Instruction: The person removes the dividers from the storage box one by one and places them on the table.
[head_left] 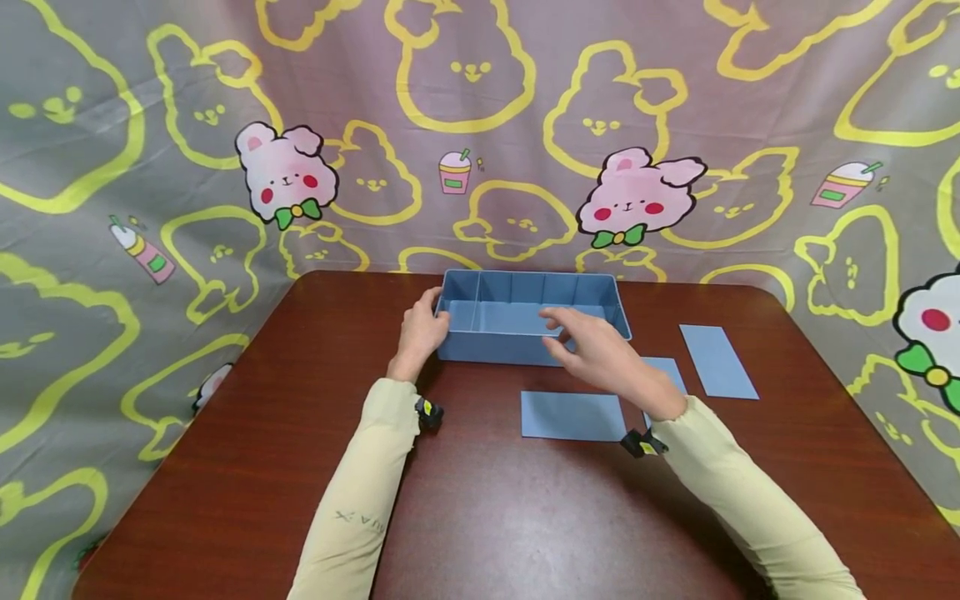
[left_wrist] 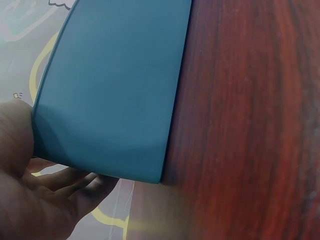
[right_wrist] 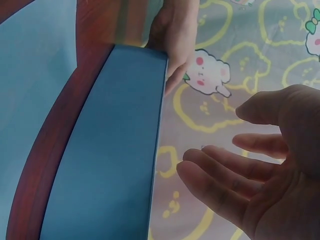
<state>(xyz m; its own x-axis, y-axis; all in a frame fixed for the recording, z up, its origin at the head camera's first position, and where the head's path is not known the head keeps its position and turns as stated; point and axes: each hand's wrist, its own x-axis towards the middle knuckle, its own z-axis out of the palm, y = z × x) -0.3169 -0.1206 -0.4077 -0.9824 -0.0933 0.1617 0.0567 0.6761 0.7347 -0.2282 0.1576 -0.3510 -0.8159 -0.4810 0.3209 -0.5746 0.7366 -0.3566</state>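
A blue open-topped box (head_left: 495,348) stands on the table, its front wall (left_wrist: 110,90) filling much of the left wrist view. Inside, toward its left end, a thin divider (head_left: 477,302) stands upright. My left hand (head_left: 424,327) grips the box's left end, thumb at the rim and fingers along the outer side. Above the front rim hovers my right hand (head_left: 592,346), holding nothing; the right wrist view shows its fingers (right_wrist: 215,192) loosely bent and apart from the box.
Flat blue panels lie on the brown table (head_left: 480,517): one panel (head_left: 573,415) in front of the box, another panel (head_left: 663,367) partly behind my right forearm, and a third panel (head_left: 718,361) farther right. A patterned curtain (head_left: 525,150) hangs behind the table.
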